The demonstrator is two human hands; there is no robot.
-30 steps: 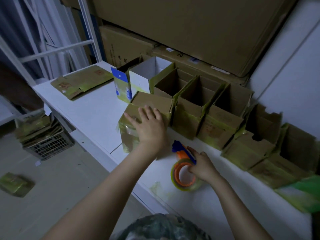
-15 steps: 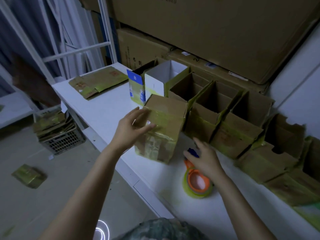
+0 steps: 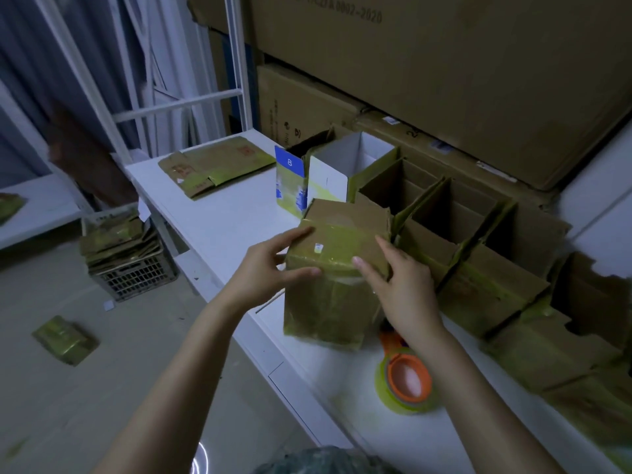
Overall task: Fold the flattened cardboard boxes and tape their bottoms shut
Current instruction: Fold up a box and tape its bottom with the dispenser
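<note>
Head, left hand (image 3: 260,273), right hand (image 3: 407,292), one box (image 3: 330,304)

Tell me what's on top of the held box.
Shiny tape crosses the closed flaps of the box, with a small white sticker. The left hand and right hand cover its side edges; its inside is hidden.

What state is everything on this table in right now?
Held box: folded, taped face up.
Left hand: grips the held box.
Right hand: grips the held box.
Tape roll: lying flat, untouched.
Row of boxes: upright, tops open.
Flattened box: lying flat, unfolded.
</note>
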